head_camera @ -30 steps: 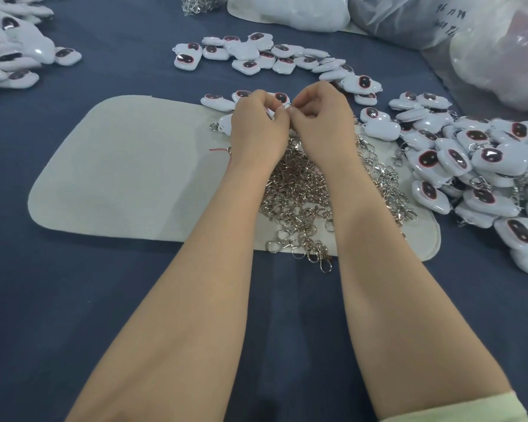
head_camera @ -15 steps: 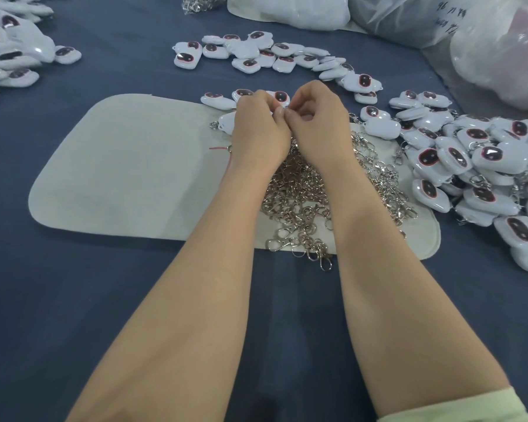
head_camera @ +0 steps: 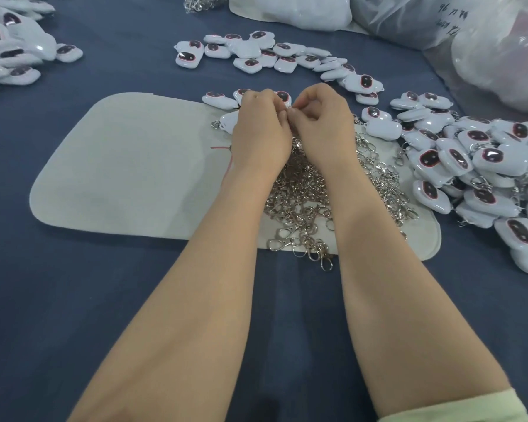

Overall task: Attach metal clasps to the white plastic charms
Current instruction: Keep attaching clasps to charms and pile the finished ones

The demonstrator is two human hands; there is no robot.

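My left hand [head_camera: 261, 132] and my right hand [head_camera: 323, 126] meet fingertip to fingertip above the far end of a heap of silver metal clasps [head_camera: 302, 205]. Both have curled fingers and pinch a small piece between them; it is almost wholly hidden, and a bit of metal clasp shows just below the fingers. White plastic charms with dark oval faces lie all around: a big pile at the right [head_camera: 485, 166], a curved row behind the hands [head_camera: 256, 56], and one with a clasp beside my left hand [head_camera: 227, 120].
The clasps lie on a pale felt mat [head_camera: 128, 166] on a dark blue cloth. Another pile of charms [head_camera: 13, 56] sits at the far left. Clear plastic bags [head_camera: 485, 41] fill the back right, and a second clasp heap [head_camera: 198, 1] shows at the top edge.
Both hands have stayed pressed together over the clasp heap, with only slight shifts of the fingers. Nothing else on the table has moved.
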